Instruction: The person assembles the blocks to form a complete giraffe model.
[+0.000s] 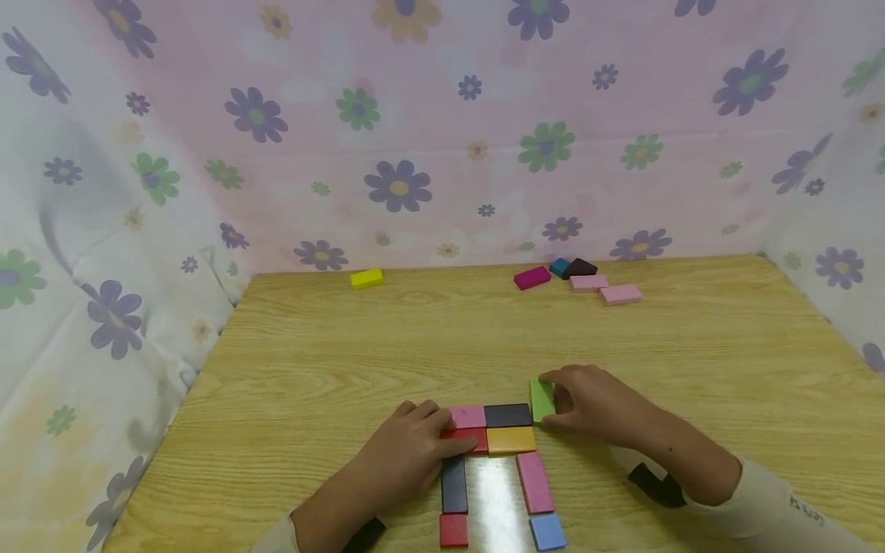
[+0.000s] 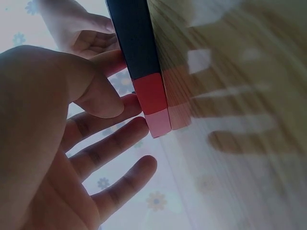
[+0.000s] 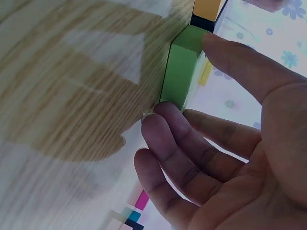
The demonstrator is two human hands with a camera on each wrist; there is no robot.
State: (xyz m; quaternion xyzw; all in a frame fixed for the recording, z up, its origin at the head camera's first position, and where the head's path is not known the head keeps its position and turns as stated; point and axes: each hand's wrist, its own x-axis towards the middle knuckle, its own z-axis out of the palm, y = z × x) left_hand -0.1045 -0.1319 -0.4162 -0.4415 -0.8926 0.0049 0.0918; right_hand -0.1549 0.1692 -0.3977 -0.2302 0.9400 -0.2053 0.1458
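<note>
In the head view my right hand (image 1: 598,403) pinches a light green block (image 1: 542,400) by its two ends, thumb at the near end and fingers at the far end. The block stands against the right end of a black block (image 1: 508,415). With fairly straight fingers, my left hand (image 1: 408,453) touches a pink block (image 1: 468,417) and a red block (image 1: 477,439), partly covering both. A yellow-orange block (image 1: 512,440) lies beside the red one. Below run two columns: a dark block (image 1: 454,484) over a red square (image 1: 453,530), and a pink block (image 1: 535,482) over a blue square (image 1: 548,531).
Along the table's back edge lie a yellow block (image 1: 366,279), a magenta block (image 1: 532,278), a teal block (image 1: 559,266), a black block (image 1: 580,268) and two light pink blocks (image 1: 621,294). A flowered cloth (image 1: 442,153) hangs behind the wooden table (image 1: 311,346) and at both sides.
</note>
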